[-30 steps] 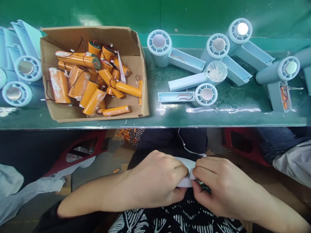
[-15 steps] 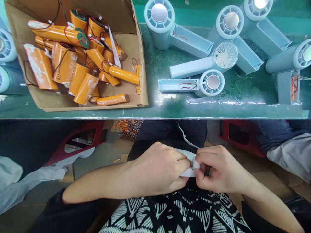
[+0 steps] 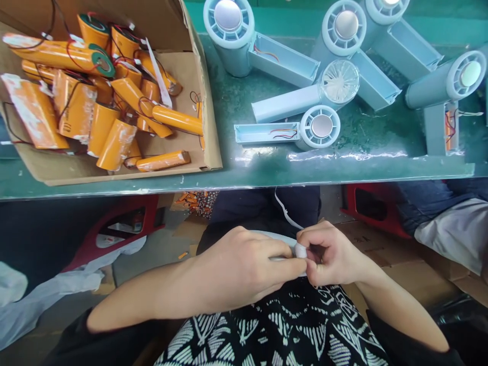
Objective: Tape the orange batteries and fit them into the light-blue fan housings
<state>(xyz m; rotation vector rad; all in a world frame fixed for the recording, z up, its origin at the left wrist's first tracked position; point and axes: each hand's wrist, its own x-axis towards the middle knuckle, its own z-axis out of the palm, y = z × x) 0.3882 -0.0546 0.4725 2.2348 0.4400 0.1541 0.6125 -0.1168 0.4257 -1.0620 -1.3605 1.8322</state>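
Note:
Below the table edge, over my lap, my left hand [image 3: 244, 269] is closed around a small white piece [image 3: 301, 250] that shows only between my fingers. My right hand [image 3: 330, 254] pinches the same white piece from the right. A thin white strip [image 3: 284, 211] trails up from it toward the table. What the piece is stays mostly hidden by both hands.
A green table [image 3: 247, 170] carries a cardboard box [image 3: 208, 132] of orange batteries [image 3: 114, 145] with wires at the left. Several pale blue hand-fan housings [image 3: 305, 129] lie at the right. Red stools [image 3: 110, 229] and another person's grey sleeve [image 3: 453, 231] lie below.
My view has dropped and shifted, so the table sits higher in frame. My right hand has drawn in tighter against the left, fingers curled closer on the white piece.

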